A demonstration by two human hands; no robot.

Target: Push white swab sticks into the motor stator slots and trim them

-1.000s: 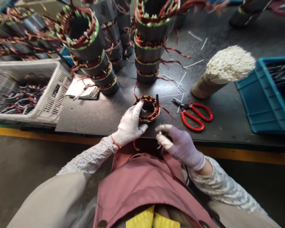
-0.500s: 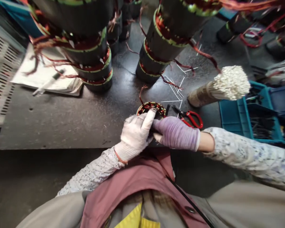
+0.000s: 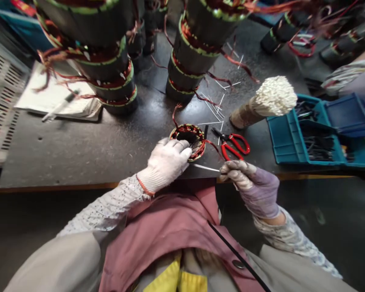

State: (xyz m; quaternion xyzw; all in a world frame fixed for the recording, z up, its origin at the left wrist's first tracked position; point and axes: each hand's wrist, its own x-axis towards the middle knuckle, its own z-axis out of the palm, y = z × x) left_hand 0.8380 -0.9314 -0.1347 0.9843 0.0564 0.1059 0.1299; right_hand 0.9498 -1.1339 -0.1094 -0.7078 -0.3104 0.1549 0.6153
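A small motor stator (image 3: 202,154) wound with copper wire stands near the front edge of the table. My left hand (image 3: 168,162), in a white glove, grips its near-left rim, some fingers reaching into the bore. To the right, my right hand (image 3: 252,182) in a purple glove with soiled white fingertips is closed in a pinch. It holds the end of a thin white strand (image 3: 205,167), which runs taut from beside the stator. Red-handled cutters (image 3: 235,145) lie just above my right hand. The strand's other end is hidden near my left hand.
Stacked larger stators (image 3: 181,77) with loose copper leads stand behind. Several white strips (image 3: 213,107) lie scattered near an upright-leaning bundle of white strips (image 3: 275,97). Blue parts bins (image 3: 287,142) are at right, papers with a pen (image 3: 61,103) at left. Another person's gloved hand (image 3: 349,75) is at far right.
My right hand has moved away from the stator to the right, drawing out the white strand. My left hand stays on the stator, whose bore now shows more.
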